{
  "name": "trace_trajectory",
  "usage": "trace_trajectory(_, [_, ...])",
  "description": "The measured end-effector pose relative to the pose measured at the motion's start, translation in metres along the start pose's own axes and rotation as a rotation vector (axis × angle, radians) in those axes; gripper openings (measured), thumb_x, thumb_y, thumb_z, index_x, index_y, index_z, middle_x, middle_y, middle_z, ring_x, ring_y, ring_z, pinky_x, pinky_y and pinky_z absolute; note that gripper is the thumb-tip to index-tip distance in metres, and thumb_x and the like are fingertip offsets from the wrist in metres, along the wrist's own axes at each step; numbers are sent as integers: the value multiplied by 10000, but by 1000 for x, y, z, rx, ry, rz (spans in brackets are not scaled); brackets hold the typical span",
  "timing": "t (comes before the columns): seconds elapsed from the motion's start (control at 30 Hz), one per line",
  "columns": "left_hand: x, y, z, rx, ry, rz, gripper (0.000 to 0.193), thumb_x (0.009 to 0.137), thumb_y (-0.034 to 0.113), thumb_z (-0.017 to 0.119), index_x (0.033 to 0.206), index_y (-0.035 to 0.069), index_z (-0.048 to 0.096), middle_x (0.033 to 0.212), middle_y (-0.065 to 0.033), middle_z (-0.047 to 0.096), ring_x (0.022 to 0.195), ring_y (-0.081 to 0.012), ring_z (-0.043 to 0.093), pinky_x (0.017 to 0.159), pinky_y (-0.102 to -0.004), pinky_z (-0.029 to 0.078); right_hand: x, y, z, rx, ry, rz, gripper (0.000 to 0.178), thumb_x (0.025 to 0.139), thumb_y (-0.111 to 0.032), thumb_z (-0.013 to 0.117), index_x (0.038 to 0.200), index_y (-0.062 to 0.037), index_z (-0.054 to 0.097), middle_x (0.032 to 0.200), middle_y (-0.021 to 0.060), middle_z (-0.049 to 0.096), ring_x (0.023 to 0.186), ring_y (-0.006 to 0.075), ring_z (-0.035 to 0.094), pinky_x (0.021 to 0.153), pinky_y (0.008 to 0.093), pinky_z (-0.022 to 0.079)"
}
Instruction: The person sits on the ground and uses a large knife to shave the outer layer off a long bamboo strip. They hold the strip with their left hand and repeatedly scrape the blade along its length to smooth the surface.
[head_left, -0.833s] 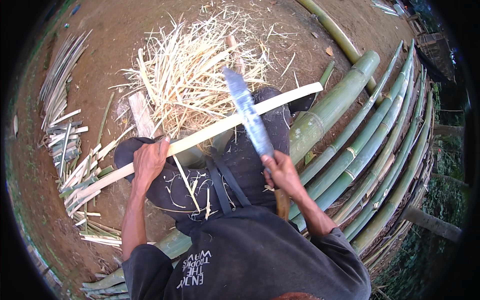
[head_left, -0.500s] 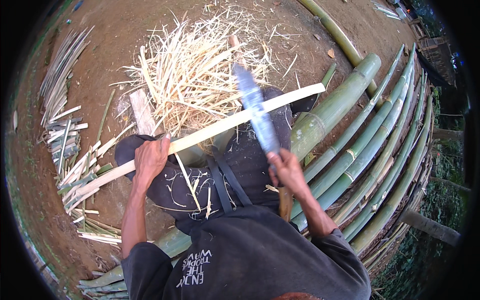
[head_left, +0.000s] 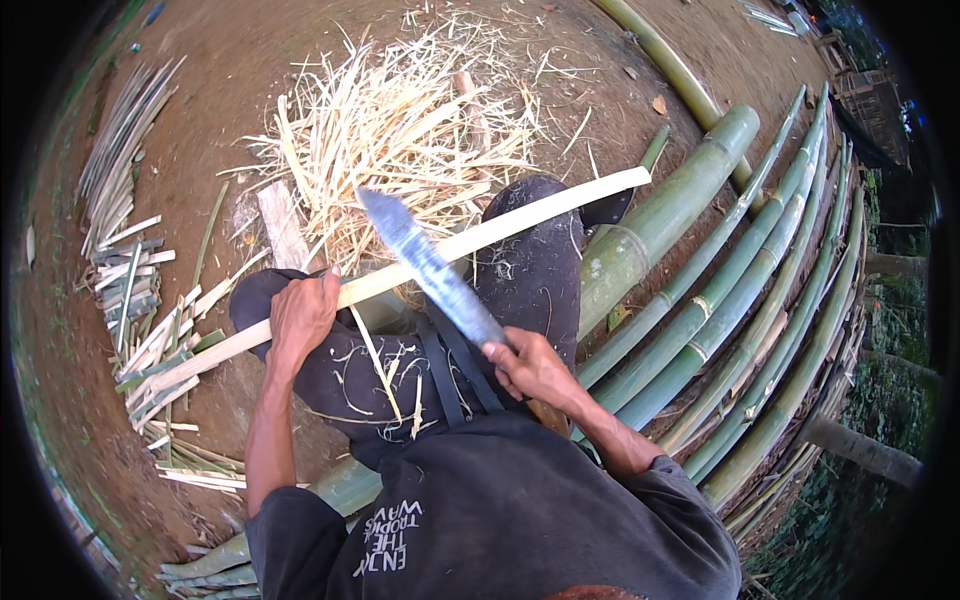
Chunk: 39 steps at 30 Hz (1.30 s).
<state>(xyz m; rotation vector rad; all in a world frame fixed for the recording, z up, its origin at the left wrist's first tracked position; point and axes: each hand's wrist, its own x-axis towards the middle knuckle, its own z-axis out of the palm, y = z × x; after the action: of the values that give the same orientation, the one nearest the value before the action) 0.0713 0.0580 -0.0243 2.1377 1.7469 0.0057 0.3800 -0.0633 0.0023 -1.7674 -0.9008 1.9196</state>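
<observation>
My left hand (head_left: 306, 312) is closed around a long pale bamboo strip (head_left: 545, 208), which lies slantwise across my knees from lower left to upper right. In my right hand (head_left: 530, 366) is a machete (head_left: 432, 270). Its broad blade points up and left and crosses the strip a little to the right of my left hand. Whether the edge touches the strip I cannot tell. My fingers hide most of the handle. A thin curled sliver (head_left: 378, 370) hangs from the strip over my lap, among other small shavings.
A heap of pale shavings (head_left: 370, 150) covers the ground ahead of my knees, by a wooden block (head_left: 284, 226). Thick green bamboo poles (head_left: 660, 225) lie along my right. Cut strips (head_left: 125, 150) are piled at the left. Another long pole (head_left: 665, 55) lies at the far right.
The machete has swung left along the strip, toward my left hand, its tip now over the shavings. My right hand moved left and down with it. The strip and left hand stayed put.
</observation>
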Motion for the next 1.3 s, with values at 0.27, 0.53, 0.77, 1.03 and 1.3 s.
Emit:
trace_trajectory(0.27, [0, 3, -14, -66, -118, -125, 627, 1018, 416, 402, 686, -55, 648, 705, -302, 617, 727, -493, 624, 750, -567, 470, 7, 11, -88, 195, 468, -141, 265, 1032, -275, 536, 914, -38, 546, 591, 3, 520, 429, 87, 497, 372, 256, 407])
trace_trajectory(0.53, [1, 9, -13, -82, -128, -108, 639, 1020, 428, 389, 698, -63, 640, 699, -308, 604, 732, -500, 617, 749, -557, 466, 2, 11, -35, 118, 195, -73, 258, 1026, -261, 553, 968, -10, 555, 588, 13, 517, 433, 106, 479, 391, 280, 385])
trace_trajectory(0.77, [5, 3, -15, -132, -211, -154, 655, 1011, 456, 392, 693, -66, 626, 699, -308, 599, 749, -509, 608, 755, -531, 469, 1, 11, -59, 182, 318, -88, 280, 1027, -282, 550, 957, -11, 549, 585, 14, 520, 435, 100, 494, 390, 268, 394])
trace_trajectory(1.03, [1, -3, -13, -128, -186, -109, 642, 1019, 472, 396, 714, -24, 666, 656, -267, 613, 715, -489, 615, 732, -527, 474, 3, 14, -58, 148, 147, -97, 284, 1023, -288, 561, 958, -12, 561, 616, 19, 541, 438, 97, 486, 397, 273, 395])
trace_trajectory(1.3, [-11, -1, -18, -133, -118, 96, 530, 903, 506, 637, 779, -4, 569, 657, -244, 580, 708, -470, 590, 656, -516, 438, 15, 20, -146, 320, 534, -211, 251, 1022, -286, 562, 911, -69, 504, 593, 4, 519, 416, 98, 493, 374, 262, 421])
